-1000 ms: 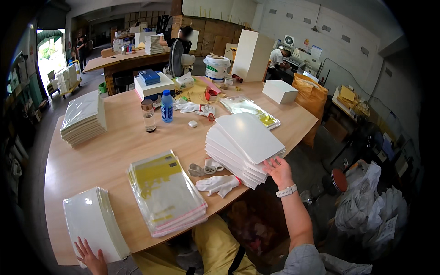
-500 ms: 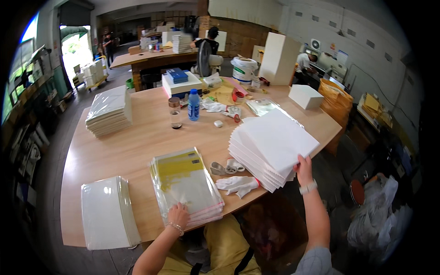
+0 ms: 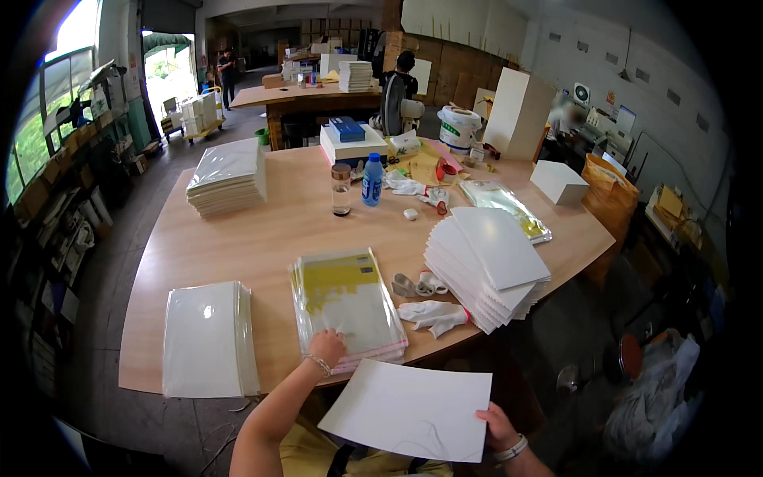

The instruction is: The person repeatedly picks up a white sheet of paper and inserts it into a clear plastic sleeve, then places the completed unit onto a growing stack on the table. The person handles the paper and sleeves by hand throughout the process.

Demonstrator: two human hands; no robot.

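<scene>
1. Gripping a flat, white, rectangular sheet [image 3: 413,409] by its right edge, the right hand [image 3: 494,425] is closed, thumb on top; the sheet lies nearest, at the near side of the wooden table [image 3: 262,238]. Held by one side only, it could bend or slip.
2. The left hand [image 3: 327,347], fingers bent, touches clear plastic sleeves with pink strips [image 3: 354,306]; I cannot tell whether it pinches one. Slick film could make several slide together.
3. To the left, a glossy-wrapped white pile [image 3: 203,338] reaches the near edge; a forearm's brush might shift it.
4. Right, beyond a white cloth glove [image 3: 435,316], a fanned white sheet stack [image 3: 497,246] could slide if nudged.
5. Farther, an upright blue plastic bottle [image 3: 372,181] might topple if knocked.
</scene>
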